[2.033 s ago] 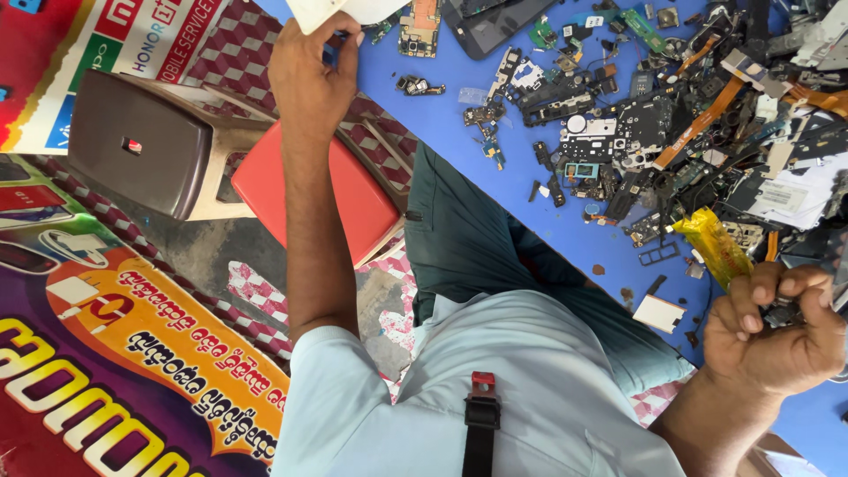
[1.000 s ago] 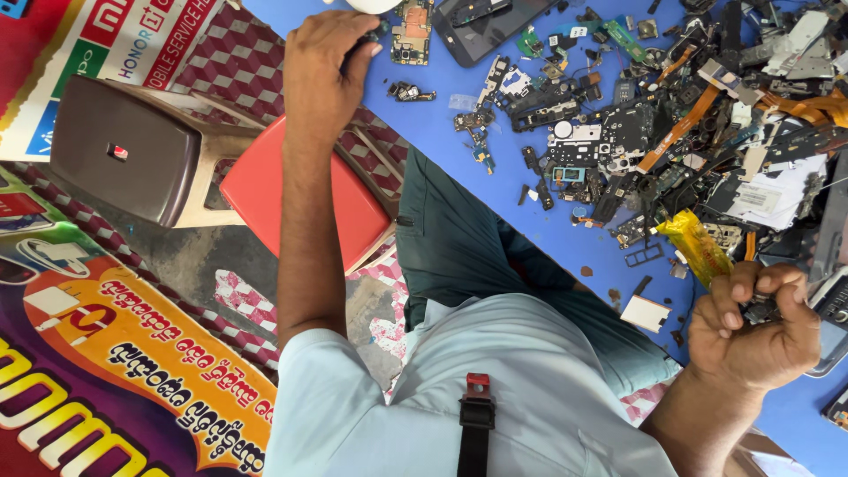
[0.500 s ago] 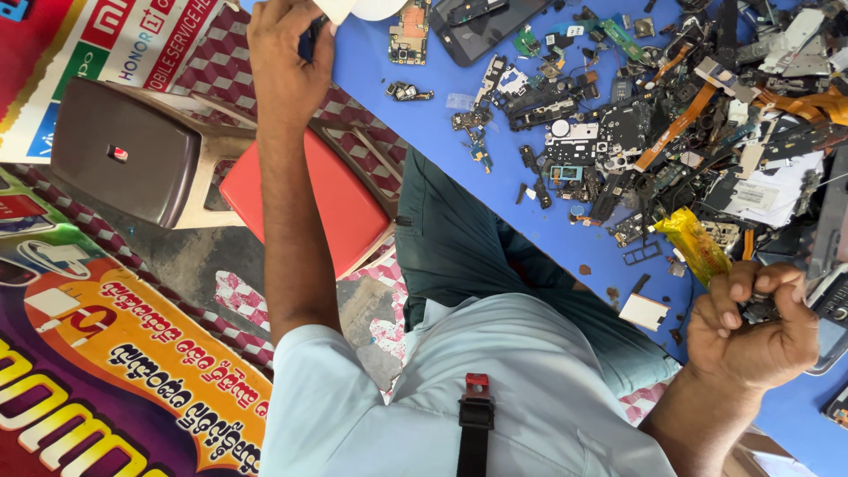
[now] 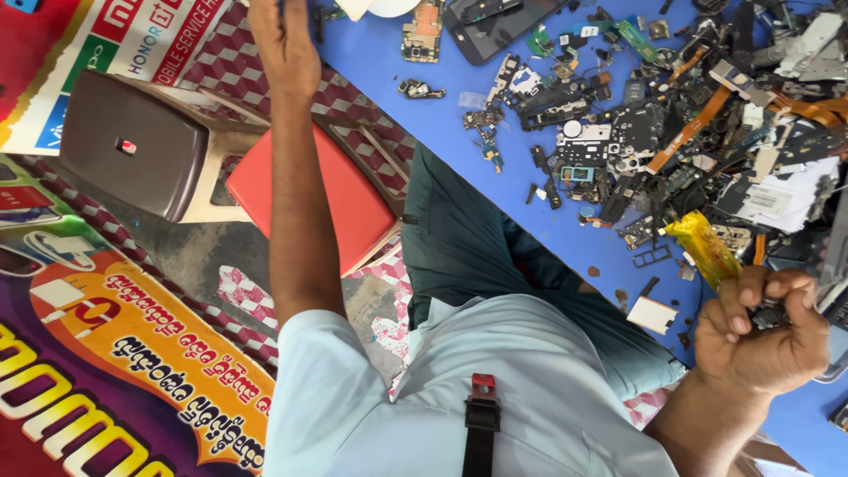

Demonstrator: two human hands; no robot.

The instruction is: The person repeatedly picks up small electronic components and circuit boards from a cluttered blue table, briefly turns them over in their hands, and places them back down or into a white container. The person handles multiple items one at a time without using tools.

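Note:
My left hand [image 4: 284,44] is raised at the top left, just off the edge of the blue table [image 4: 415,124], with its fingers closed around a thin dark object that is mostly hidden. Beside it lie a white object [image 4: 375,7] and a small circuit board [image 4: 422,31]. At the lower right, my right hand [image 4: 760,340] is closed on a small dark phone part [image 4: 767,314]. A yellow crumpled strip [image 4: 704,249] sits just above that hand. A heap of phone parts and flex cables [image 4: 671,132] covers the table's right side.
A red stool [image 4: 340,199] and a brown stool [image 4: 132,155] stand on the floor under my left arm. A colourful printed banner [image 4: 115,371] covers the floor at the left. A dark phone [image 4: 495,22] lies at the table's top, and a small white rectangle [image 4: 652,314] lies near my knee.
My left hand has drawn back from the white object on the table and moved left past the table's edge, with a thin dark object in it. My right hand has stayed closed in place.

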